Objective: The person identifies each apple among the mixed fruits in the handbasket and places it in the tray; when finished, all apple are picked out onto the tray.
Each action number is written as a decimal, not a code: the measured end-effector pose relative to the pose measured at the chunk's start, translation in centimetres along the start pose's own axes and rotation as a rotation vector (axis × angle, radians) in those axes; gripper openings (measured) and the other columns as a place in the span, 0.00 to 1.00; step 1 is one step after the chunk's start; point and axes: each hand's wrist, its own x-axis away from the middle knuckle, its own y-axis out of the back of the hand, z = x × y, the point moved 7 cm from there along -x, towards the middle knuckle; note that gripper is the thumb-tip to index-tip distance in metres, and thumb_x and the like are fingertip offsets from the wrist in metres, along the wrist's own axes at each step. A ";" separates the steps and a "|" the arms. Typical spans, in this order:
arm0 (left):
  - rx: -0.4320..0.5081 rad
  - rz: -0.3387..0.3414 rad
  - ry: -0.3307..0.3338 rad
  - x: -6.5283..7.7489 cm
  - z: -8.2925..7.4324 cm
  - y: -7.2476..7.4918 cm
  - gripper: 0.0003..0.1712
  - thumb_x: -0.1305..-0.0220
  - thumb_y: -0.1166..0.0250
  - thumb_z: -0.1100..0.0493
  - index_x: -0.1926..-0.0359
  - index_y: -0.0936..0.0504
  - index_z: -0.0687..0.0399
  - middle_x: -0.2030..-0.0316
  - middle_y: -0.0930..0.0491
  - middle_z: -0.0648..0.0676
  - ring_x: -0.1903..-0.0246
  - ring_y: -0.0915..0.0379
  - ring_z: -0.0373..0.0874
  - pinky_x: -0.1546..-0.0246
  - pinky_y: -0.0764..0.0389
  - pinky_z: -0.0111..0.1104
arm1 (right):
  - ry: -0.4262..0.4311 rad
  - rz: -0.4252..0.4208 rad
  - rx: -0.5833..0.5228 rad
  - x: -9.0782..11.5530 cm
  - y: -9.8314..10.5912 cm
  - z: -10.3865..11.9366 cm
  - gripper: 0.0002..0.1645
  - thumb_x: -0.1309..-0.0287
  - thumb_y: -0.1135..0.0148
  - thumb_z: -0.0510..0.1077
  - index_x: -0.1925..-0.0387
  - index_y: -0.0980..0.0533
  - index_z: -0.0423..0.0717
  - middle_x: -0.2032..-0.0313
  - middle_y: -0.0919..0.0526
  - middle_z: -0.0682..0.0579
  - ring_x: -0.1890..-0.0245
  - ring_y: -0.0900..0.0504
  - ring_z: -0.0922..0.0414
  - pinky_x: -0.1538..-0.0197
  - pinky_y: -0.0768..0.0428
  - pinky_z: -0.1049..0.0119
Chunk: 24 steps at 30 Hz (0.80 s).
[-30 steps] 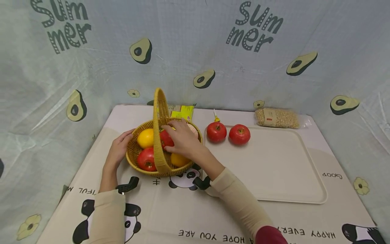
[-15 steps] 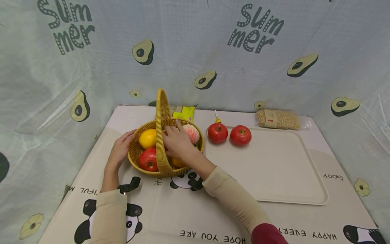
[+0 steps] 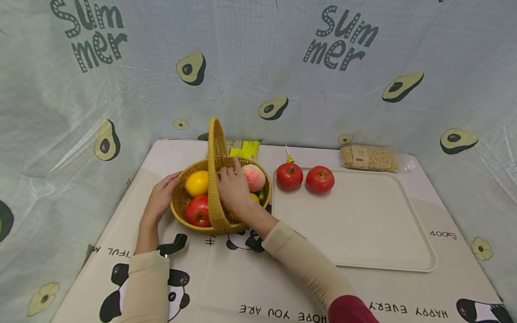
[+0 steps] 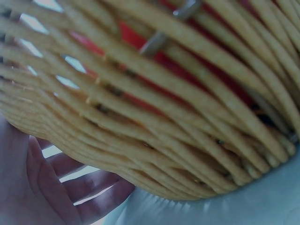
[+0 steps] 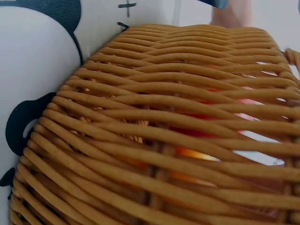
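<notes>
A yellow woven basket with a tall handle stands left of middle in the head view. My left hand rests against its left side; in the left wrist view its fingers lie fairly straight along the weave. Inside are a yellow lemon-like fruit, a red apple and a pink speckled peach-like fruit. My right hand reaches into the basket right of the handle and grips another apple, of which only a red sliver shows. The fingertips are hidden. The right wrist view shows mostly wicker.
Right of the basket lies a cream tray with two red apples at its back left. A bag of grains lies behind the tray, and a yellow packet behind the basket. A small yellow-topped item stands behind one apple.
My right hand has shifted slightly left and deeper into the basket, uncovering the peach-like fruit and covering most of the apple. The left hand stays at the basket's side.
</notes>
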 end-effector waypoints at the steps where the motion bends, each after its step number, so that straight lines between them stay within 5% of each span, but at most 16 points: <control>1: 0.000 -0.001 0.000 0.0 0.0 0.0 0.33 0.21 0.59 0.43 0.26 0.35 0.57 0.26 0.38 0.61 0.24 0.46 0.59 0.24 0.45 0.55 | -0.004 0.006 0.015 0.0 0.0 0.1 0.23 0.24 0.54 0.47 0.33 0.29 0.53 0.39 0.23 0.50 0.39 0.23 0.52 0.19 0.52 0.45; 13: -0.008 -0.003 -0.002 -0.1 0.1 0.0 0.33 0.21 0.59 0.43 0.26 0.35 0.56 0.26 0.38 0.62 0.24 0.46 0.59 0.24 0.45 0.55 | 0.007 -0.089 -0.004 -0.2 -0.1 0.2 0.19 0.26 0.53 0.44 0.43 0.23 0.47 0.48 0.20 0.48 0.46 0.20 0.51 0.19 0.49 0.51; 24: -0.009 0.001 0.001 -0.1 0.4 -0.1 0.33 0.21 0.59 0.42 0.26 0.35 0.56 0.25 0.38 0.61 0.24 0.46 0.59 0.24 0.45 0.55 | 0.053 -0.118 -0.286 0.3 0.6 -1.0 0.32 0.36 0.43 0.63 0.41 0.24 0.46 0.45 0.21 0.46 0.41 0.22 0.48 0.19 0.49 0.50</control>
